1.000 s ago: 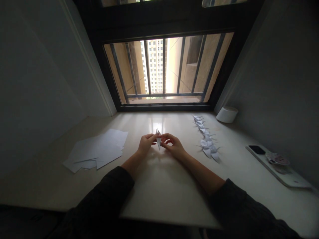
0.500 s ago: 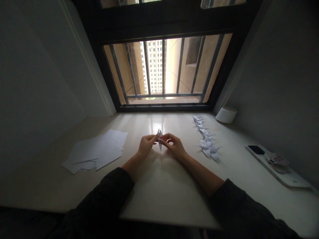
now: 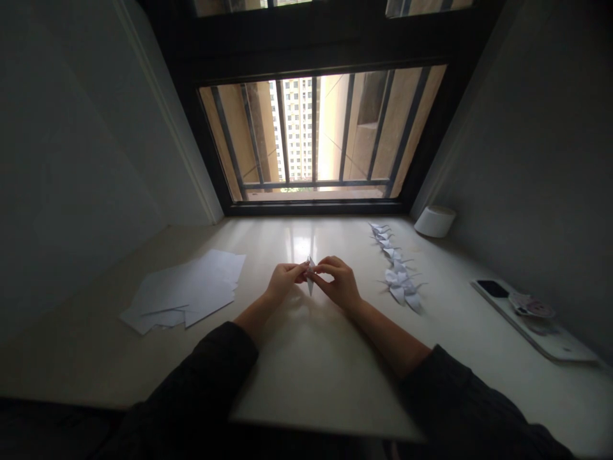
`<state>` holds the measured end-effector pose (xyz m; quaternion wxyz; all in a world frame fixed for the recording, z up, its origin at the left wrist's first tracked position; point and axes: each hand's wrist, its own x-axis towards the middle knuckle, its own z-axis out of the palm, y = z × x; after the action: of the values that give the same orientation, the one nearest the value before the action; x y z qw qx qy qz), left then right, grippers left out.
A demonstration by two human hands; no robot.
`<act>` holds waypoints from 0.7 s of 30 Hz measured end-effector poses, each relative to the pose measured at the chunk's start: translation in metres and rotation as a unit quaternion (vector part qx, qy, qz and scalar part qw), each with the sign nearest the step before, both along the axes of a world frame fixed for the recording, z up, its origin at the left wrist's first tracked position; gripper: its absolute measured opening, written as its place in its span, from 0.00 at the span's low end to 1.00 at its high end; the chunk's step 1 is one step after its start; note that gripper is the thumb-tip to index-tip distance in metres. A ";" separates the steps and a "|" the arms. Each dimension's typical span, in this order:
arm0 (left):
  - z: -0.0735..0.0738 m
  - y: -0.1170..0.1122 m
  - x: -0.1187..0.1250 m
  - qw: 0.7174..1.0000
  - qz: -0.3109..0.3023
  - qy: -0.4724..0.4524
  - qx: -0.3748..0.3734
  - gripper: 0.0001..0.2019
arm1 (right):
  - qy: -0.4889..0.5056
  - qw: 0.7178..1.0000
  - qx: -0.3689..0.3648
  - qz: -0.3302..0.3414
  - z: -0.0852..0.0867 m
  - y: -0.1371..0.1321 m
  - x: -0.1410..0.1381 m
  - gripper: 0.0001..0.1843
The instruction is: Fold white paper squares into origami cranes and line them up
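Observation:
A small folded piece of white paper point(image 3: 311, 287), narrow and pointed at both ends, is held over the middle of the pale sill. My left hand point(image 3: 283, 281) pinches it from the left side. From the right, the thumb and index finger of my right hand point(image 3: 339, 281) close on it too. The fingertips cover its middle part. On the right stands a row of several folded paper cranes point(image 3: 396, 276), with thin pointed necks and tails. To the left lies a loose stack of white paper sheets point(image 3: 201, 281).
A white cup-like object point(image 3: 435, 221) is in the far right corner. At the right edge lies a phone point(image 3: 531, 319) with a ring-like grip on its back. A dark-framed window point(image 3: 311, 207) with bars closes off the far side; walls flank the sill.
The folded paper has moved slightly down and right, and its two top tips now look like one. My fingers have shifted a little around it.

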<state>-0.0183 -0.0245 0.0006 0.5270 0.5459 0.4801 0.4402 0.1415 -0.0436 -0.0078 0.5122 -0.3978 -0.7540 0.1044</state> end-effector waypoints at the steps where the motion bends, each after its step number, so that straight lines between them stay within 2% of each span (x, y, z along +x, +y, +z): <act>1: 0.000 0.000 0.000 1.000 -0.004 -0.002 -0.004 0.20 | -0.010 1.000 0.002 0.004 0.001 0.000 0.001 0.08; 9: 0.004 -0.001 0.001 1.000 0.003 -0.011 -0.002 0.19 | -0.081 0.996 0.034 -0.006 0.004 -0.003 0.002 0.11; 21: 0.007 -0.007 0.005 0.999 0.007 -0.040 0.008 0.19 | 0.036 0.999 -0.005 -0.007 0.003 -0.004 -0.001 0.10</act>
<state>-0.0135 -0.0314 0.0072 0.5384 0.5286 0.4591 0.4689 0.1409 -0.0472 -0.0043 0.5376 -0.4017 -0.7318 0.1192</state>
